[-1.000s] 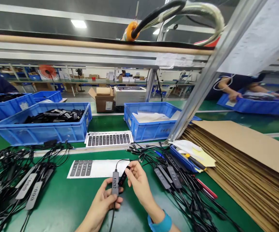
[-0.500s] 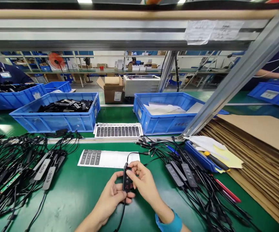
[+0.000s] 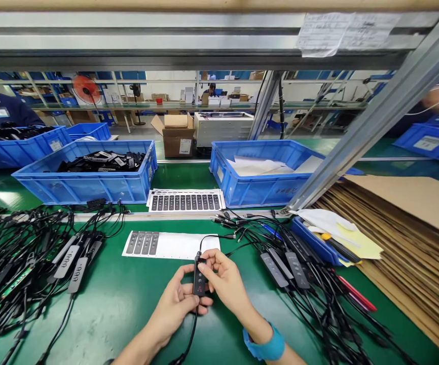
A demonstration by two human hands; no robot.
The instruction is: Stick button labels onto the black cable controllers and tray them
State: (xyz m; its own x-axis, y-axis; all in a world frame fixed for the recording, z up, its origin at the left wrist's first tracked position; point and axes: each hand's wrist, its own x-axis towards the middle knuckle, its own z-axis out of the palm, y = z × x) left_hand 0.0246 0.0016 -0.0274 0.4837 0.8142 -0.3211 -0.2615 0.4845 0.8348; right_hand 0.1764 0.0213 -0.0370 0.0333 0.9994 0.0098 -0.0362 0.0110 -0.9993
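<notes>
A small black inline controller on a black cable is held upright between both hands above the green bench top. My left hand grips its lower half from the left, thumb against its side. My right hand pinches its upper end, fingers closed on it; a blue band sits on that wrist. The cable runs up from the controller and curls right toward a pile of like controllers. Just beyond the hands lies a white label sheet with several grey stickers at its left end.
Tangled cables with grey-faced controllers lie left. A second sticker sheet and two blue bins stand behind. Stacked cardboard, a small blue tray and a slanted metal post are right. Other people work at both far edges.
A grey-faced piece held beside the black controller one second ago is gone from view; both hands now close on the single black controller. My view tilted down slightly.
</notes>
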